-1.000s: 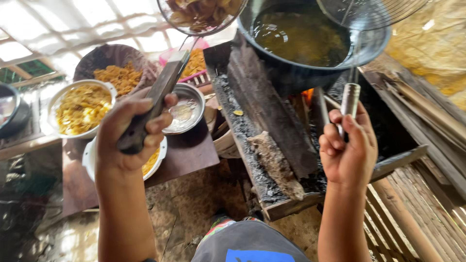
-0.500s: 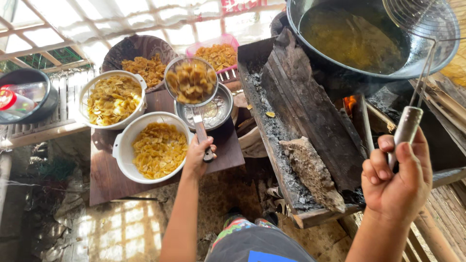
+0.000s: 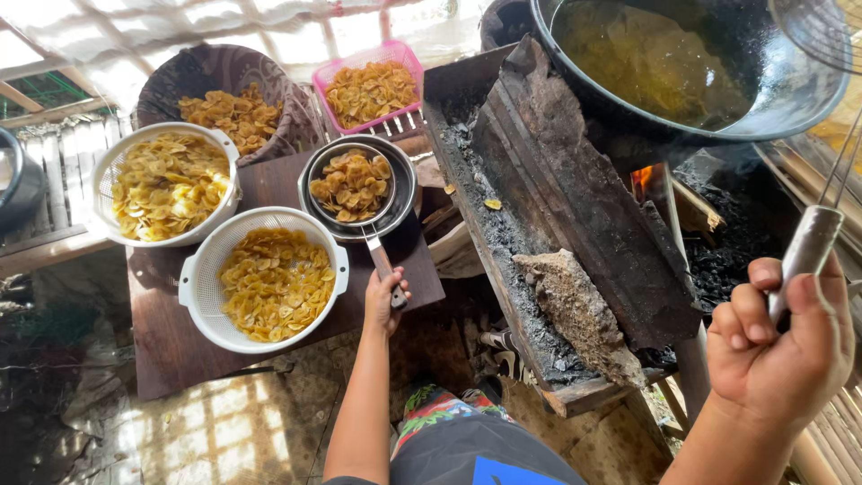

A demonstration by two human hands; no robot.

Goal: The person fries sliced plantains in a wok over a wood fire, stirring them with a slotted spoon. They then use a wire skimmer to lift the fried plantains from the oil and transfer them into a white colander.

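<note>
Right hand [image 3: 777, 346] closed round the metal handle of a wire skimmer [image 3: 813, 247], left hand [image 3: 384, 299] gripped the handle of a chip-filled strainer [image 3: 352, 187] resting in a metal bowl [image 3: 402, 184] on the wooden table [image 3: 171, 346], two white colanders [image 3: 193, 278] of chips beside it, black wok [image 3: 790, 85] of oil beyond

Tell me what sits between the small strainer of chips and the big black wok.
In the head view, a charred wooden beam with an ash-filled trough runs between the strainer held by the left hand and the wok.

Bare forearms, no sleeves; dark shorts, colourful patterned fabric beneath.
</note>
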